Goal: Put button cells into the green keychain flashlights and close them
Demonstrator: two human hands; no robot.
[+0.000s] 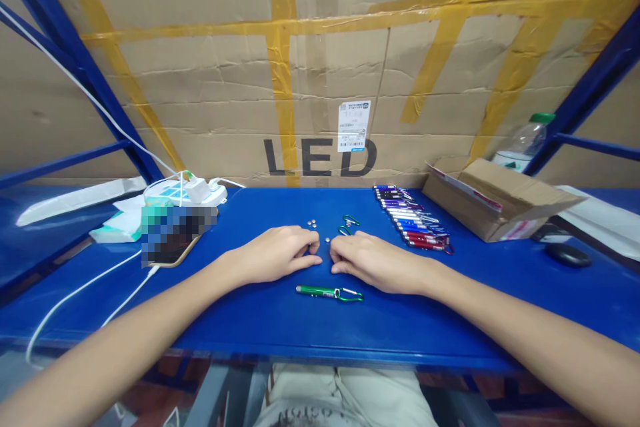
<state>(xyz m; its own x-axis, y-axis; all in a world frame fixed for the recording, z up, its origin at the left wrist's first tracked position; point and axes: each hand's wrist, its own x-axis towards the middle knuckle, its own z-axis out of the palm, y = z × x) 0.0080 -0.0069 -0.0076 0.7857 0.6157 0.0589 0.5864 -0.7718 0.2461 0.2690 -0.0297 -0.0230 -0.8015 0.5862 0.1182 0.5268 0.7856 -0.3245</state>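
Note:
My left hand (280, 255) rests on the blue table with its fingers curled inward and the thumb stretched out below them. Facing it, my right hand (375, 261) is closed, its fingertips low over the tabletop. Whatever either hand may hold is hidden by the fingers. A loose button cell (327, 240) lies between the hands, and several more button cells (313, 223) sit just beyond my left fingers. Behind my right hand are green carabiner clips (349, 223), partly covered by it. Nearer to me lies a green pen-shaped flashlight (320, 291) with a green carabiner on its end.
A row of coloured flashlights (410, 217) lies at the right, beside an open cardboard box (500, 200). Further right are a black mouse (567, 255) and a bottle (523, 143). At the left are a phone (175, 250), a power strip (213, 195) and white cables. Cardboard stands behind.

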